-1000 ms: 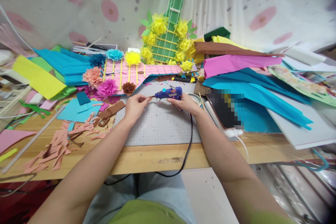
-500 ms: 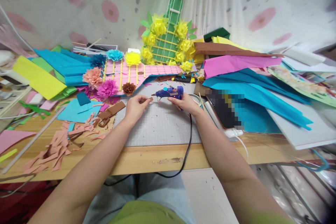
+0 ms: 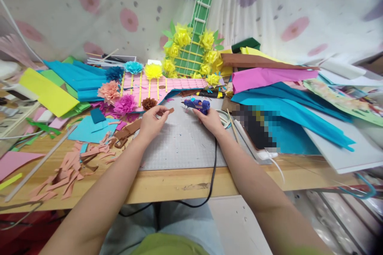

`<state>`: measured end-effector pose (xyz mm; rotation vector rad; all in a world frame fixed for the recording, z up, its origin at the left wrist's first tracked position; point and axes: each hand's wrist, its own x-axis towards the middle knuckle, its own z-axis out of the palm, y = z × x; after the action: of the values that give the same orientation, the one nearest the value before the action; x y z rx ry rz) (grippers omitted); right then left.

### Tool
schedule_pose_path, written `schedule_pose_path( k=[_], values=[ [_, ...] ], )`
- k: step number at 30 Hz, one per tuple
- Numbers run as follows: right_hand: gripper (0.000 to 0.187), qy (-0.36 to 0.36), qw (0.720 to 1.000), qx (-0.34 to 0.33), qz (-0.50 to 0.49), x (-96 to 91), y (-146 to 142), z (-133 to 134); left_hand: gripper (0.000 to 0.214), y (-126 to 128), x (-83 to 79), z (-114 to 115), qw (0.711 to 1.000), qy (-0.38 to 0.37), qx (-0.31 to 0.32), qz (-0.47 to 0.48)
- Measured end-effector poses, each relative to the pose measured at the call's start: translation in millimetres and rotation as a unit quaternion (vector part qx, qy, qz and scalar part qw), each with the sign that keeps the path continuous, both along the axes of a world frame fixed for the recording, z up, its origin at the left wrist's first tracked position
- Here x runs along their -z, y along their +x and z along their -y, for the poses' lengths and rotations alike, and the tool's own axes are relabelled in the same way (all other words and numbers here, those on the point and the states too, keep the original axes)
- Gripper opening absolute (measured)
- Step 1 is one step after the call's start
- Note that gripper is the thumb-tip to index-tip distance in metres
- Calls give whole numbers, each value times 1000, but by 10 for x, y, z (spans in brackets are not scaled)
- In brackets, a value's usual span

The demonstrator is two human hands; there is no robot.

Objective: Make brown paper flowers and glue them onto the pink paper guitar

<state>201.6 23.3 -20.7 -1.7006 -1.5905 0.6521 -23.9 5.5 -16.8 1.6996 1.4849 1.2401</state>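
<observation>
Between the thumb and fingertips of my left hand (image 3: 154, 122) is pinched a small strip of brown paper (image 3: 171, 110). My right hand (image 3: 212, 120) grips a blue glue gun (image 3: 197, 105), its nozzle pointing left toward the strip, with a gap between them. Both hands are over the grey cutting mat (image 3: 179, 147). Just behind my left hand, a brown paper flower (image 3: 149, 103) sits on the edge of a pink paper guitar (image 3: 146, 87), which also bears several other coloured flowers.
A green guitar (image 3: 191, 53) with yellow flowers stands against the curtain. Salmon paper scraps (image 3: 67, 171) and a light-blue sheet (image 3: 86, 129) lie at left. At right are a phone (image 3: 259, 129), blue crepe paper (image 3: 299, 105) and a white board (image 3: 338, 153). A black cord (image 3: 214, 167) hangs over the table edge.
The glue gun has drawn away to the right from the brown strip, widening the gap between nozzle and strip. My left hand keeps its pinch. The whole view has shifted slightly.
</observation>
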Motion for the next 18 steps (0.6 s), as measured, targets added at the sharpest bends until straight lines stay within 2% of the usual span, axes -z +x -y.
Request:
schedule_pose_path(
  k=[3, 6, 9, 13, 18],
  values=[
    [43, -7, 1000, 25, 16, 9, -20, -14, 17, -103, -123, -13, 998, 50, -27, 2],
    [44, -11, 999, 36, 34, 22, -40, -28, 14, -265, -250, -52, 992, 86, -74, 48],
    [45, 14, 998, 47, 26, 41, -58, -32, 13, -472, -352, -101, 984, 98, -122, 80],
    [58, 126, 989, 76, -10, 40, -51, -21, 11, -723, -410, -147, 981, 66, -164, 79],
    [48, 329, 936, 119, 25, -97, -55, 34, 12, -870, -385, -154, 982, 48, -177, 48]
  ],
)
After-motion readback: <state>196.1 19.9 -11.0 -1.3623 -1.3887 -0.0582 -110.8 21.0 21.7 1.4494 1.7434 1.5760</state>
